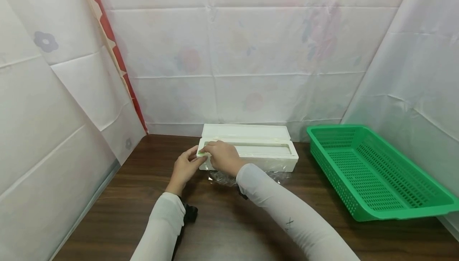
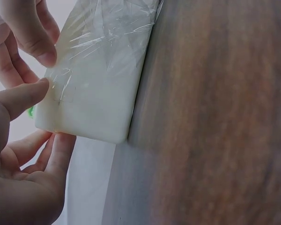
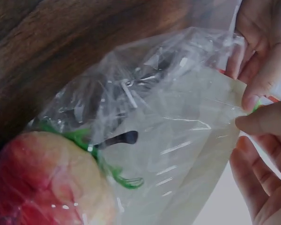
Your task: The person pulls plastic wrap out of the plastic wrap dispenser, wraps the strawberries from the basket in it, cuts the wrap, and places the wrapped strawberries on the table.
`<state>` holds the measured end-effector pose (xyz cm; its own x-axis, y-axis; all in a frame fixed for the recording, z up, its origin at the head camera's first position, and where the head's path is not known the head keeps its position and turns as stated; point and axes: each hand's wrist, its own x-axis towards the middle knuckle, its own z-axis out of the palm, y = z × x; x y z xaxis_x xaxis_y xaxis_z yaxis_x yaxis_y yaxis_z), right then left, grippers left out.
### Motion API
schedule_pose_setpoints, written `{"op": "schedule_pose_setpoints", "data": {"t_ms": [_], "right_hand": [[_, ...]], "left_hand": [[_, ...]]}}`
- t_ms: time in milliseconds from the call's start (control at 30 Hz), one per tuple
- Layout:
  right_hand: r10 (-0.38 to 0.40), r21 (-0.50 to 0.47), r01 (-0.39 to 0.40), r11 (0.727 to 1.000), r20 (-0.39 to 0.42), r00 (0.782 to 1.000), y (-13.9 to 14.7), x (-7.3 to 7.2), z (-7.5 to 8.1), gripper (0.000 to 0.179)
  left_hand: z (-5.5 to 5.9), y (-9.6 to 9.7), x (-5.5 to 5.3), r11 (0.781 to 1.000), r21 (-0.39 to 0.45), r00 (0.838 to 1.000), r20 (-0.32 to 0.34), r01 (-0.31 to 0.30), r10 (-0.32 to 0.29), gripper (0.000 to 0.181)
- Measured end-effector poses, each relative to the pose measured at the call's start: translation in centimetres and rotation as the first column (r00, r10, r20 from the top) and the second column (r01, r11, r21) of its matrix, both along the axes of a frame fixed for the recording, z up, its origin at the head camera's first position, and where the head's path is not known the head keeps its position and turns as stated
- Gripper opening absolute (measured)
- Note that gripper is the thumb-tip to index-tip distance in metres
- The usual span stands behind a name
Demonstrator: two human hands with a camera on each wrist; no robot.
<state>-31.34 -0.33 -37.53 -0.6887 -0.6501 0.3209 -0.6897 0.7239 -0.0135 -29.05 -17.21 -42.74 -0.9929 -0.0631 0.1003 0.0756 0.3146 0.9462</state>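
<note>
1. The white box (image 1: 251, 149) lies near the back edge of the table (image 1: 229, 221), lid open, so its film (image 1: 247, 176) spills over the front wall; a green basket (image 1: 373, 169) sits at the right edge.
2. Both hands meet at the box's left end; the left hand (image 1: 184, 168) pinches the film's corner with its thumb (image 2: 18, 96), other fingers loose; the right hand (image 1: 222, 156) pinches the same corner beside it, fingers curled.

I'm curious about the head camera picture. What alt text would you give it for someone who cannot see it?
Two hands, the left hand and right hand, meet at the left end of a white cling film dispenser box on a dark wooden table, with clear film hanging over its front. A green plastic basket sits to the right; white sheets surround the table.
</note>
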Motion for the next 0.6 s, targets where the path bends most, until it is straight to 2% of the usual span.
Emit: {"op": "schedule_pose_setpoints", "data": {"t_ms": [167, 300, 400, 600], "right_hand": [[0.014, -0.039, -0.012, 0.999, 0.051, 0.999, 0.3, -0.1, -0.1, 0.039], [0.03, -0.132, -0.014, 0.991, 0.122, 0.992, 0.7, -0.1, 0.1, 0.037], [0.042, -0.225, -0.002, 0.974, 0.171, 0.984, 1.2, -0.2, 0.2, 0.035], [0.101, -0.37, -0.022, 0.929, 0.197, 0.975, 2.3, -0.7, -0.1, 0.031]], "left_hand": [[0.0, 0.0, 0.0, 1.0, 0.01, 1.0, 0.009, 0.013, -0.013, 0.072], [0.0, 0.0, 0.0, 1.0, 0.02, 1.0, 0.01, 0.015, -0.016, 0.071], [0.1, -0.1, 0.0, 1.0, 0.017, 1.0, 0.016, 0.013, -0.013, 0.069], [0.2, -0.2, 0.0, 1.0, 0.011, 1.0, 0.014, -0.001, 0.0, 0.065]]}}
